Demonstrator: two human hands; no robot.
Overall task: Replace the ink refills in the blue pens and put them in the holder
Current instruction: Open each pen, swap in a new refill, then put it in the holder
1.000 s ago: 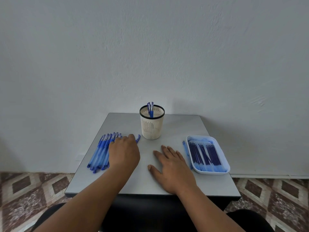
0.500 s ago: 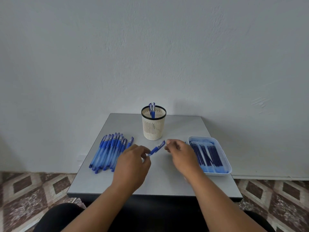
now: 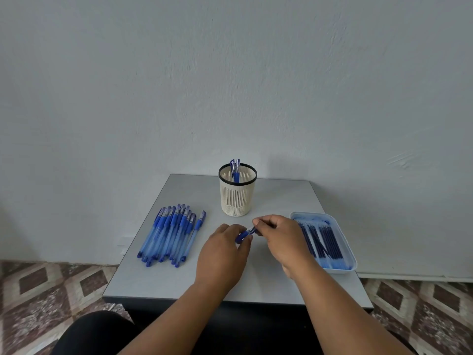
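Observation:
A single blue pen [image 3: 246,233] is held above the middle of the grey table [image 3: 281,196]. My left hand [image 3: 222,254] grips its lower part and my right hand [image 3: 279,237] pinches its capped end; most of the pen is hidden by the fingers. Several blue pens [image 3: 171,234] lie in a row on the table's left side. At the back centre stands a cream mesh holder [image 3: 237,193] with a black rim, and two blue pens [image 3: 235,169] stick out of it. On the right, a white tray [image 3: 343,242] holds several dark blue refills [image 3: 320,239].
The small table stands against a plain pale wall. Patterned floor tiles [image 3: 46,290] show on both sides below the table edge. My dark-clothed knee [image 3: 94,331] is at the bottom left.
My left hand lifted one pen from the row and brought it to the centre. My right hand left the tabletop and took hold of the pen's capped end; both hands have closed together.

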